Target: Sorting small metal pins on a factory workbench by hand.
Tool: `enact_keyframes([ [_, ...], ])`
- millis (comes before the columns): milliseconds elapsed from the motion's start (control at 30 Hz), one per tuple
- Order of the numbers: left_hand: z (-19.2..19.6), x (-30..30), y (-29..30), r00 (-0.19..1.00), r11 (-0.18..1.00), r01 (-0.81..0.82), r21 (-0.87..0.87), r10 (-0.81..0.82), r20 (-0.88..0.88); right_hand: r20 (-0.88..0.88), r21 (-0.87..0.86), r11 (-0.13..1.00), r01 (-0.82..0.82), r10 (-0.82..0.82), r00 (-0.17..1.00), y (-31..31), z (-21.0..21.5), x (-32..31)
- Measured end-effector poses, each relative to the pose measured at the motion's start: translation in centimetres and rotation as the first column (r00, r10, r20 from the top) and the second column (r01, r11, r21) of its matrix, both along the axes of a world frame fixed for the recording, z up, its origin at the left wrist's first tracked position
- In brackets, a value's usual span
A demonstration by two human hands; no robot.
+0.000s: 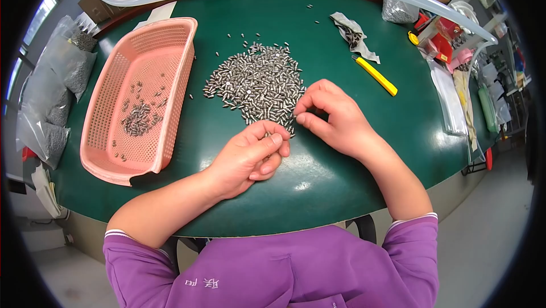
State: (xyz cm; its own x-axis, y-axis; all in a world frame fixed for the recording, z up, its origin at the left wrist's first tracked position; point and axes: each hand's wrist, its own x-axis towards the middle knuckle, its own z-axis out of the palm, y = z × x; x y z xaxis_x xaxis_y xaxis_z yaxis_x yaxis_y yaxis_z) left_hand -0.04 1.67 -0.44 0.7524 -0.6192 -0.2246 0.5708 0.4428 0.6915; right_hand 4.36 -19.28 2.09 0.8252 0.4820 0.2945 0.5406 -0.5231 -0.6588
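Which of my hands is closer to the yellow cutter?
Right. Your right hand is left of the yellow cutter and nearer you; your left hand is farther, by the near edge of the pile of metal parts.

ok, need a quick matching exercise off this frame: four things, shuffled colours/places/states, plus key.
Things:
1. basket
2. utility knife
3. heap of small metal parts
4. right hand

Descriptions:
A. loose on the green table, just beyond the left hand
B. bent fingers, at the right edge of the metal parts
C. yellow, lying beside a crumpled wrapper
D. pink, perforated, with some metal parts inside

Pairs: 1-D, 2-C, 3-A, 4-B
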Motion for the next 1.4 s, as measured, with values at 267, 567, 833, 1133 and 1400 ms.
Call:
enact_keyframes([
  [267, 0.0, -0.1, 0.0, 0.999, 1.000, 0.008, -0.025, -0.009, -0.039, -0.261, 0.271, 0.947, -0.175, 0.247, 0.933, 1.0, 0.7, -1.6],
  [567, 0.0, 0.2, 0.1, 1.000, 0.999, 0.012, -0.053, -0.013, -0.026, 0.079, 0.064, 0.992, 0.108, -0.113, 0.990, -0.7, 0.5, 0.7],
  [833, 0.4, 0.0, 0.0, 1.000, 1.000, -0.009, 0.000, 0.009, 0.019, 0.143, -0.168, 0.953, 0.252, -0.229, 0.963, -1.4, -0.9, 1.2],
  [1133, -0.3, 0.2, 0.2, 1.000, 0.998, 0.020, -0.053, -0.019, 0.013, 0.170, -0.197, 0.958, 0.206, -0.173, 0.970, -1.0, -1.1, 0.9],
  [1400, 0.1, 0.2, 0.0, 1.000, 0.999, 0.022, -0.047, -0.022, 0.000, 0.166, -0.159, 0.980, 0.116, -0.089, 0.982, -0.6, -0.8, 0.6],
])
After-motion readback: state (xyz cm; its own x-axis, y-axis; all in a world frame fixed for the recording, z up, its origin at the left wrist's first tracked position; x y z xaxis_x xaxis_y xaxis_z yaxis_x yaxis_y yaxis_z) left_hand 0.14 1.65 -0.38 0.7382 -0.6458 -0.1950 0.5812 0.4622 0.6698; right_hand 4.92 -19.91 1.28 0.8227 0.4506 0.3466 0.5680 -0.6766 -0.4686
